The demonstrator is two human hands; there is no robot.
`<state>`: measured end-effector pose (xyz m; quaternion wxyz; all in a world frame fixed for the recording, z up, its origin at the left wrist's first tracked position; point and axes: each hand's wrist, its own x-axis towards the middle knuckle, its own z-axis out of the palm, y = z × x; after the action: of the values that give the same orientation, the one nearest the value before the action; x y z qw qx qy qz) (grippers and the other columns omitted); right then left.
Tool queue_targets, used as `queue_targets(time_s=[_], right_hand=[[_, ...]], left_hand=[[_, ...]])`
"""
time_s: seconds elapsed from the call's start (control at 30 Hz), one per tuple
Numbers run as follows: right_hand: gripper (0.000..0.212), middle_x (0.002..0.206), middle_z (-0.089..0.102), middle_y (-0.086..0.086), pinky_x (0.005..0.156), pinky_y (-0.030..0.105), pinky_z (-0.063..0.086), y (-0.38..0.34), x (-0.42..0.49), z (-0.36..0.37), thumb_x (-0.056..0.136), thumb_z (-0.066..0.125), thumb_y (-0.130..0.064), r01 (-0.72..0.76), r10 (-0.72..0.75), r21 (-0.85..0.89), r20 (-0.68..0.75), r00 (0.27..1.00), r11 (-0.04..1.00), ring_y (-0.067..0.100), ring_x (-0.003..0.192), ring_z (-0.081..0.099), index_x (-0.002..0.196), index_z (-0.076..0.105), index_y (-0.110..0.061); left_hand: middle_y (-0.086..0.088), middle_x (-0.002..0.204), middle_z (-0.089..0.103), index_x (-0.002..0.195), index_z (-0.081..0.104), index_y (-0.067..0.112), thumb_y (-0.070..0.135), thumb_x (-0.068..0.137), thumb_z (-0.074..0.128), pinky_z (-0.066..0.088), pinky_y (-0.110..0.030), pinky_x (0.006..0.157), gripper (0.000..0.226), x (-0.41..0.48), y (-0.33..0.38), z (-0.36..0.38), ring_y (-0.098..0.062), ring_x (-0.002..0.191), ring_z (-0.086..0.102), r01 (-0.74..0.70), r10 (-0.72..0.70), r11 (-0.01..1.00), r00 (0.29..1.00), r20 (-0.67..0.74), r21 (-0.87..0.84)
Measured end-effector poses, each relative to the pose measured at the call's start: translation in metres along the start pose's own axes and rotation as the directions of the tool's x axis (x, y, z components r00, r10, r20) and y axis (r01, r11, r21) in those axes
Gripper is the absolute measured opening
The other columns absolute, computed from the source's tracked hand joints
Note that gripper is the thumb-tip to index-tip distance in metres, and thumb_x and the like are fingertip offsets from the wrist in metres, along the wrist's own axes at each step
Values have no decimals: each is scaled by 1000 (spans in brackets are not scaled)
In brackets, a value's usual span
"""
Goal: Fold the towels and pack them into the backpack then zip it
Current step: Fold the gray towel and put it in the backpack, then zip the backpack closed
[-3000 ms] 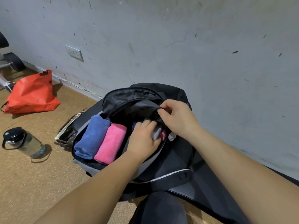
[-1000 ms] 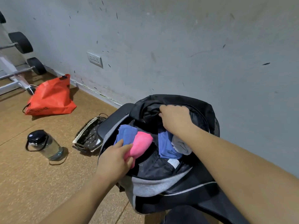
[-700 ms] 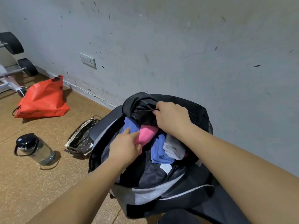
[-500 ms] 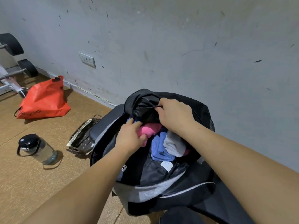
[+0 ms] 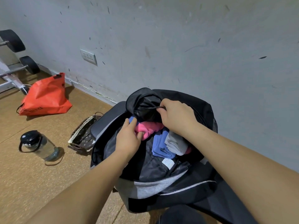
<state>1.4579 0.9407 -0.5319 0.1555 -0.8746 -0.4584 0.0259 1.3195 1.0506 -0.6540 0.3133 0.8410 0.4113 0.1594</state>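
Inside the black backpack [image 5: 186,196], the rolled pink towel [image 5: 151,128] sits high at the mouth, the left hand [image 5: 129,140] curled around its end, while the right hand [image 5: 177,118] pinches the top flap [image 5: 144,102]. It and the blue towel [image 5: 160,146] look proud of the opening, so closing the backpack may snag fabric or undo a fold

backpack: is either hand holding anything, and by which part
The right hand pinches the backpack by the zip edge of its open flap; the left hand grips the pink towel by its left end.
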Motion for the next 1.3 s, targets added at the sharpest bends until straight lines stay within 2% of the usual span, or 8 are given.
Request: queue_targets(time_s=[0.13,0.23,0.3,0.4,0.53,0.73,0.97,1.3], right_hand=[[23,95,70,-2,78,38,46,13,-1,-4,103,52,-45,-25,25,63,5,1000,998,27,84,55,107,64,-27],[20,92,66,-11,81,37,51,25,1,-4,95,63,-51,-11,-1,149,80,997,989,20,91,62,99,68,-32],[25,114,65,-9,95,39,51,33,-1,-5,92,69,-52,32,-56,171,139,989,985,17,109,62,107,73,-33],[51,151,47,-8,112,40,44,47,-16,-15,90,70,-55,129,-152,133,177,972,983,13,137,50,136,65,-34],[52,123,63,-16,88,40,57,73,-45,-26,80,59,-66,157,-157,-13,25,987,987,10,112,63,119,69,-34],[20,87,64,-6,72,40,54,78,-59,-22,100,54,-39,98,-100,-56,-36,994,994,20,81,60,89,62,-24],[21,81,63,-6,71,41,53,75,-58,-29,102,51,-37,59,-60,-11,-92,994,998,22,77,60,88,58,-23],[21,113,64,2,76,39,44,93,-72,-39,106,47,-34,-117,72,-217,-204,976,969,33,106,61,105,61,-19]], left_hand=[[-12,170,28,157,43,21,24,92,73,33,-37,117,72,15,-2,-1,-26,156,31,34,-30,997,998,51,-69],[-10,160,40,143,56,17,17,92,69,37,-41,115,52,-20,9,3,-27,147,39,-35,25,996,992,-121,-85],[-1,136,57,122,67,16,15,92,69,50,-39,103,31,-50,24,12,-19,124,54,-221,189,965,959,-212,-141],[15,120,58,123,68,24,35,92,73,48,-15,88,33,-82,45,35,1,107,55,-287,289,927,957,-28,-244],[17,113,51,117,58,31,55,84,77,42,-11,77,45,-86,67,60,-2,97,55,-61,75,932,997,25,-357],[6,105,51,98,60,28,27,89,76,39,-9,66,19,-67,85,71,-2,81,54,1,-7,914,1000,-14,-406],[7,110,61,107,68,29,29,90,78,44,-13,76,19,-55,75,61,-6,90,60,54,-18,855,997,75,-515],[13,97,75,107,75,27,23,91,75,57,-25,85,16,-59,50,1,0,90,70,1,35,922,996,86,-387]])
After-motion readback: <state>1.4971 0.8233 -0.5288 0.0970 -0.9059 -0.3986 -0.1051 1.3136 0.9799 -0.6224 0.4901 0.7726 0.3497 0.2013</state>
